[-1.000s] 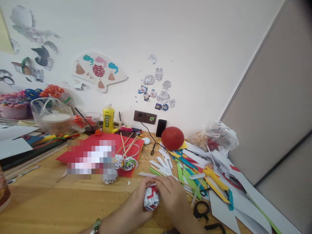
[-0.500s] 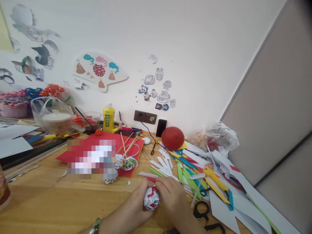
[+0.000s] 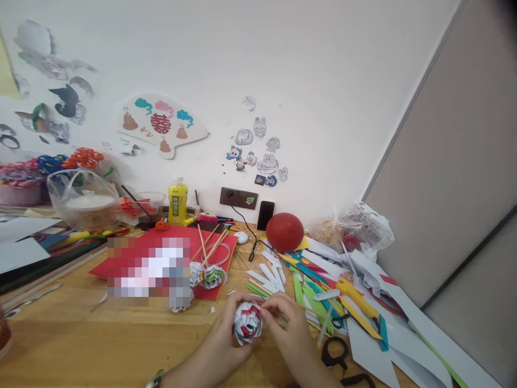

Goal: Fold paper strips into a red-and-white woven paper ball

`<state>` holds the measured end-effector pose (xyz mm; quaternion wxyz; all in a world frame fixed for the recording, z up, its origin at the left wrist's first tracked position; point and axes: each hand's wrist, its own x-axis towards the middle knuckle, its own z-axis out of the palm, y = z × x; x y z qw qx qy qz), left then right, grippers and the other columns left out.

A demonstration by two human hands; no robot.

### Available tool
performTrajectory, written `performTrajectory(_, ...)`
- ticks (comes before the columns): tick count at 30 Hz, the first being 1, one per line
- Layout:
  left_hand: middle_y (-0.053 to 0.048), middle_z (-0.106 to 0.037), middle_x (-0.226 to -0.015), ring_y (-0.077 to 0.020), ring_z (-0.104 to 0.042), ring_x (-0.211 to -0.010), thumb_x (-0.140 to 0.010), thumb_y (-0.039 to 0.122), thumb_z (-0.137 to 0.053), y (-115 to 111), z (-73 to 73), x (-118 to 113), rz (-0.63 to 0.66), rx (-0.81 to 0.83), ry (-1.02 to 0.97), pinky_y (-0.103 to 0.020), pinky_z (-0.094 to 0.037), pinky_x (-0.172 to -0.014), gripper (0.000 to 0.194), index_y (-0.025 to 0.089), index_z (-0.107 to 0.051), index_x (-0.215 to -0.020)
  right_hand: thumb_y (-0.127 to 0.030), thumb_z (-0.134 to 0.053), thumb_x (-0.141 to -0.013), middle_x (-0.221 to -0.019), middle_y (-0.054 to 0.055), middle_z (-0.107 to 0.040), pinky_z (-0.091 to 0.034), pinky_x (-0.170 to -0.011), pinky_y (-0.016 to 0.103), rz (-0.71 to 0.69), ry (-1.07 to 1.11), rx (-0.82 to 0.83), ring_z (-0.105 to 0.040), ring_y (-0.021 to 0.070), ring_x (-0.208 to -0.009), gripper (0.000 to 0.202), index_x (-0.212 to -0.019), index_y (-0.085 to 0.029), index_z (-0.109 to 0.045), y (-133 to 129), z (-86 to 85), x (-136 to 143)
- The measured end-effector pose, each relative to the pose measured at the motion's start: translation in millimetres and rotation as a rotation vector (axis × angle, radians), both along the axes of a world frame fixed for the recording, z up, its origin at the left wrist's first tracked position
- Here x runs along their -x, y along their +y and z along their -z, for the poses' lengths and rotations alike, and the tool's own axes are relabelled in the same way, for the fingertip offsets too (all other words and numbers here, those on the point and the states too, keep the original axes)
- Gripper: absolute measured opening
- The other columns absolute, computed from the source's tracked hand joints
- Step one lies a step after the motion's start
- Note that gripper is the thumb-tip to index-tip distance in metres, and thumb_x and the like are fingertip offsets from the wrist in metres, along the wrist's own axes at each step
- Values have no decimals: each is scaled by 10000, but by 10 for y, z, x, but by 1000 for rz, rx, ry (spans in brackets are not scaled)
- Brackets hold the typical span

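A folded paper flower (image 3: pixel 247 324) in white and red faces up toward me above the wooden table. My left hand (image 3: pixel 226 334) is wrapped round its left side and underneath. At its right edge my right hand (image 3: pixel 285 323) is closed in a pinch, thumb and forefinger at a red and white petal. What lies under the flower is hidden by the hands. More paper flowers on wooden sticks, one white and green (image 3: pixel 213 276), rest on the red sheet (image 3: pixel 141 242) ahead of my hands.
Paper strips (image 3: pixel 274 275), a yellow glue gun (image 3: pixel 357 297) and black-handled scissors (image 3: pixel 335 353) lie to the right. Behind stand a red balloon (image 3: pixel 285 231), a phone (image 3: pixel 265 215) and a yellow drink bottle (image 3: pixel 177 200). A bagged tub (image 3: pixel 91 202) sits at the left.
The flower has turned so its petalled face shows more toward me. My right hand has shifted from its top to a pinch at its right edge. The view has tilted slightly.
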<state>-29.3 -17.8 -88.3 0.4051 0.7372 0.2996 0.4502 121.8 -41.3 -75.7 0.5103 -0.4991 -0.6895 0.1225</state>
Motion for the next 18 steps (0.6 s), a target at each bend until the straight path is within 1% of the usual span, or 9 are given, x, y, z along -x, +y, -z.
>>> performTrajectory(3,-33,-599,-957,-182,-611,-853,-613,35,-512,-22,-29,3,-27,-33,34,-286,-493,-742,400,216,-420,-957,-198,-556,-760,-683,26,-619,-471,-599,244,16,116,88,-591,164,-663,94,-691,-165,-611,-17,31,67)
performTrajectory(6,-35,-600,-952,-184,-613,-845,-615,38,-510,-32,-36,8,-41,-69,68,-288,-494,-724,413,221,-417,-973,-218,-565,-746,-668,30,-623,-478,-594,250,-6,208,169,-591,166,-644,102,-678,-157,-609,-31,48,103)
performTrajectory(8,-32,-603,-941,-180,-614,-821,-616,39,-515,-34,-39,12,-39,-80,83,-280,-496,-702,416,225,-420,-976,-237,-558,-754,-651,29,-617,-475,-578,249,-16,221,187,-584,163,-625,126,-671,-154,-602,-37,37,99)
performTrajectory(11,-20,-612,-922,-174,-612,-799,-600,28,-530,-36,-53,17,2,-86,109,-264,-494,-688,417,229,-448,-956,-250,-535,-781,-673,30,-607,-470,-588,248,-41,175,152,-583,163,-650,149,-685,-157,-602,-39,-27,37)
performTrajectory(14,-27,-612,-977,-186,-600,-885,-594,11,-531,-34,-69,21,49,-92,123,-269,-482,-750,464,233,-469,-996,-236,-541,-791,-750,40,-617,-475,-630,255,-99,124,96,-594,170,-726,117,-754,-168,-629,-35,-115,-57)
performTrajectory(16,-36,-596,-1045,-192,-580,-957,-593,0,-526,-32,-71,20,60,-77,108,-281,-464,-813,513,236,-446,-1042,-245,-565,-789,-766,41,-622,-476,-637,256,-149,103,89,-594,168,-734,109,-773,-177,-648,-33,-154,-98)
performTrajectory(18,-33,-587,-1039,-183,-579,-942,-599,-1,-519,-34,-64,14,57,-48,92,-274,-466,-805,511,233,-420,-1042,-288,-590,-786,-751,36,-621,-473,-628,255,-196,102,84,-589,162,-709,128,-772,-182,-662,-36,-157,-105)
